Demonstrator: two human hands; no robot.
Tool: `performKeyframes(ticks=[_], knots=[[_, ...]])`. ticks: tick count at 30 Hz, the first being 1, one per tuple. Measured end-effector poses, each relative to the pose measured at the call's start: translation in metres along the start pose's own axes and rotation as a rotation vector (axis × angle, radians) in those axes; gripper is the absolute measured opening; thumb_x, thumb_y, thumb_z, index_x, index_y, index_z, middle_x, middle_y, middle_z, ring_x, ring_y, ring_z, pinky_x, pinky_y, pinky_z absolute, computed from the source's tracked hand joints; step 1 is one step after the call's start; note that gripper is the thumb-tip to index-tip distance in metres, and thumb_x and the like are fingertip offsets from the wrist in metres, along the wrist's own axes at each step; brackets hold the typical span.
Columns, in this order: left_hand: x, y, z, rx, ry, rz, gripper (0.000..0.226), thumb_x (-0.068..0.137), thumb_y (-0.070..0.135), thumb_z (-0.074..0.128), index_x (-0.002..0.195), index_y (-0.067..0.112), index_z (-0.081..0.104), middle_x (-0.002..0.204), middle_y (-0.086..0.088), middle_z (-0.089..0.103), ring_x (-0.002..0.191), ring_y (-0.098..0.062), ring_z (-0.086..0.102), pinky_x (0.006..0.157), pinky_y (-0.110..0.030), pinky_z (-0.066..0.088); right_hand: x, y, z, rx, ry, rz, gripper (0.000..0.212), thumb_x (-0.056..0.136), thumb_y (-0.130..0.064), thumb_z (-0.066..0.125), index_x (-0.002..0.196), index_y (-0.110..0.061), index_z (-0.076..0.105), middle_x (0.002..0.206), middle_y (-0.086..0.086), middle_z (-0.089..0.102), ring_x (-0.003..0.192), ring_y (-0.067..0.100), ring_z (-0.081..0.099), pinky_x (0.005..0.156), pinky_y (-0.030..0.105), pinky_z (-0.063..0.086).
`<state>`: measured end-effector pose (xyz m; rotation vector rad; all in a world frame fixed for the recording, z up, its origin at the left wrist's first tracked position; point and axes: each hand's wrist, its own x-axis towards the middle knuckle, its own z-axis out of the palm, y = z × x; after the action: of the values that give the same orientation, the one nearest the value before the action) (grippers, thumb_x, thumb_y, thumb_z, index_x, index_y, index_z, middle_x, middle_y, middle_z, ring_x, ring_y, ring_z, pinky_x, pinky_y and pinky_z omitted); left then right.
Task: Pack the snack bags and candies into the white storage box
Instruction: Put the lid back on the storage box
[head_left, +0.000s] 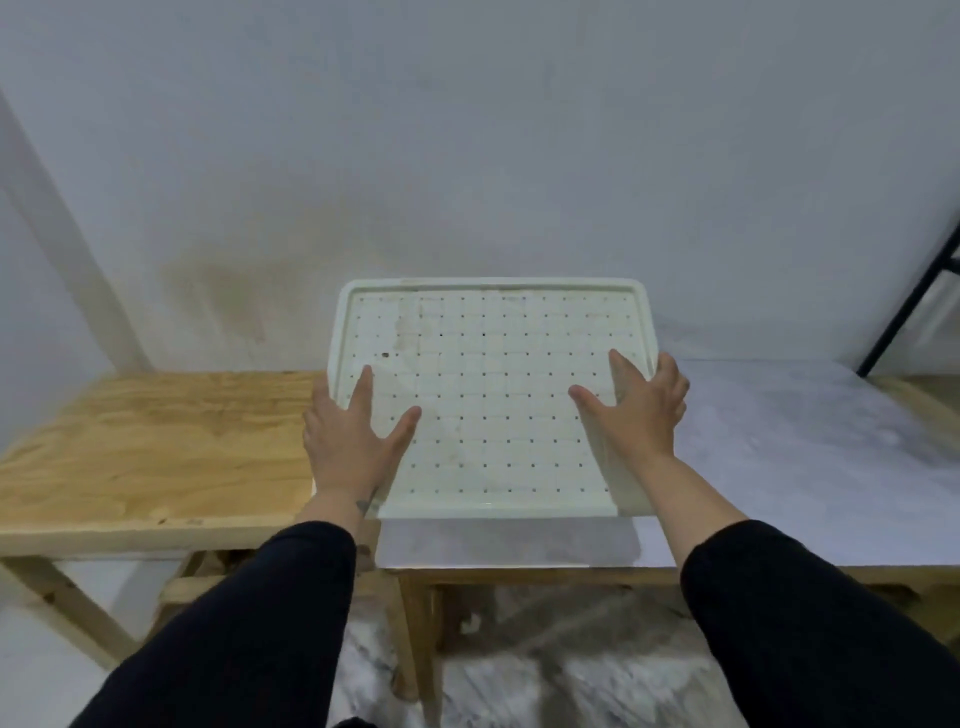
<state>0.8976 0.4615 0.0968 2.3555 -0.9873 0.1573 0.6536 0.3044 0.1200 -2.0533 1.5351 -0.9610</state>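
At the centre of my view, the white storage box lid (491, 395) sits over the white-topped desk (779, 447). My left hand (350, 441) and right hand (636, 410) grip its side edges, thumbs spread on top. I cannot see the box interior.

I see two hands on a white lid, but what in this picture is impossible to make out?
Head view, the only one:
- Inside of the white storage box: covered by the white perforated woven-pattern plastic lid, so whether snacks are packed is unknown.
- Snack bags and candies: none in view.
- Left hand and right hand fingers: partly curled past the lid's side edges, hidden there.
- Black metal frame: cut off by the right edge.
- Floor under the plywood table: blurred.
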Motion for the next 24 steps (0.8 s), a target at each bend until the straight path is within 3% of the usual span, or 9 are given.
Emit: performKeyframes(ticks=[7,15,24], knots=[[0.064,0.035,-0.001,0.048,-0.033,-0.001,0.084,0.077,0.077,0.040,0.147,0.032,0.026,0.155,-0.017,0.013,0.136,-0.043,0.024,0.111,-0.052,0.026,0.071,-0.021,-0.002,-0.111,-0.036,0.034,0.072,0.075,-0.064,0.061,0.135,-0.027,0.047,0.154,0.016,0.012,0.140,0.035,0.008,0.115,0.050,0.013],[0.146,0.064,0.055,0.178,-0.159,-0.041,0.083,0.077,0.077,0.037,0.145,0.029,0.032,0.151,-0.018,0.023,0.129,-0.042,0.036,0.106,-0.049,0.033,0.165,0.000,0.039,-0.247,-0.185,0.100,0.070,0.074,-0.069,0.055,0.127,-0.024,0.053,0.139,0.016,0.032,0.128,0.037,0.026,0.108,0.047,0.026],[0.218,0.076,0.104,0.344,-0.206,-0.106,0.074,0.075,0.075,0.034,0.129,0.026,0.048,0.127,-0.013,0.046,0.110,-0.036,0.046,0.091,-0.042,0.038,0.250,0.013,0.094,-0.360,-0.310,0.051,0.074,0.074,-0.074,0.051,0.133,-0.029,0.051,0.136,0.010,0.040,0.128,0.034,0.027,0.101,0.044,0.032]])
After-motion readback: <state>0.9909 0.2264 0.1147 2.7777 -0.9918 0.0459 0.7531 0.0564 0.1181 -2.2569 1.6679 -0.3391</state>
